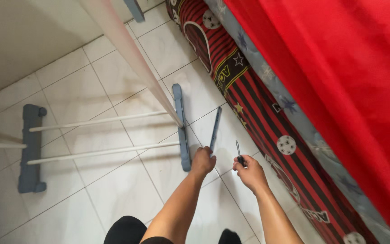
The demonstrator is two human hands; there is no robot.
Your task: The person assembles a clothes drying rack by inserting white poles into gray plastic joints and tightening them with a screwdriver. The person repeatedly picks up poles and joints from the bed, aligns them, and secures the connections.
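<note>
My left hand [202, 161] grips the near end of a flat grey-blue plastic bar [215, 129] that points away from me just above the tiled floor. My right hand [249, 171] holds a small screwdriver [238, 151] with a black handle, its metal tip pointing up and away. Both hands hover beside the grey-blue foot piece [182, 131] of a rack frame lying on the floor. Two white tubes [100, 121] join that foot piece to another grey-blue foot piece [31, 149] on the left.
A mattress with a red-and-black striped cover showing balls and stars [258, 113] lies along the right, under a red sheet [339, 77]. A white pole [136, 63] rises diagonally from the frame. A white wall [28, 36] runs along the upper left. My dark-clothed knees [125, 230] are at the bottom.
</note>
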